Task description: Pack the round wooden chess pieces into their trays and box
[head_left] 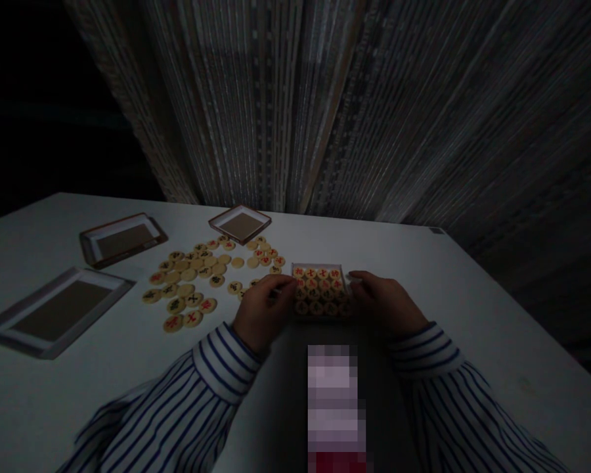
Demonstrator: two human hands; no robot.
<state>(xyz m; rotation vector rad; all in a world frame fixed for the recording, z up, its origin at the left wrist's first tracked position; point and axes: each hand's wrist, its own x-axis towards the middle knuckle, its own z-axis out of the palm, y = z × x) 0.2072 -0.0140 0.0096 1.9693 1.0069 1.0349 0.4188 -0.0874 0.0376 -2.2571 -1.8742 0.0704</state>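
Observation:
A small clear-walled box (343, 267) stands on the table in front of me, with Chinese chess pieces (318, 290) laid in rows inside it, red-marked ones at the back and darker-marked ones nearer. My left hand (266, 310) is closed at the box's left wall, its fingertips on the edge. At the right side, my right hand (390, 303) has its index finger stretched out and apart from the fingers below, close to the box's right wall. Shadow hides its lower fingers, so contact there is unclear. Left of the box, loose chess pieces (192, 272) lie scattered, some face down.
Three shallow box parts lie on the white table (473, 341): a large one (54, 312) at left, a brown-rimmed one (123, 238) behind it, and another (240, 223) at the back. A striped string curtain (295, 98) hangs beyond the far edge. A pixelated patch covers the front middle.

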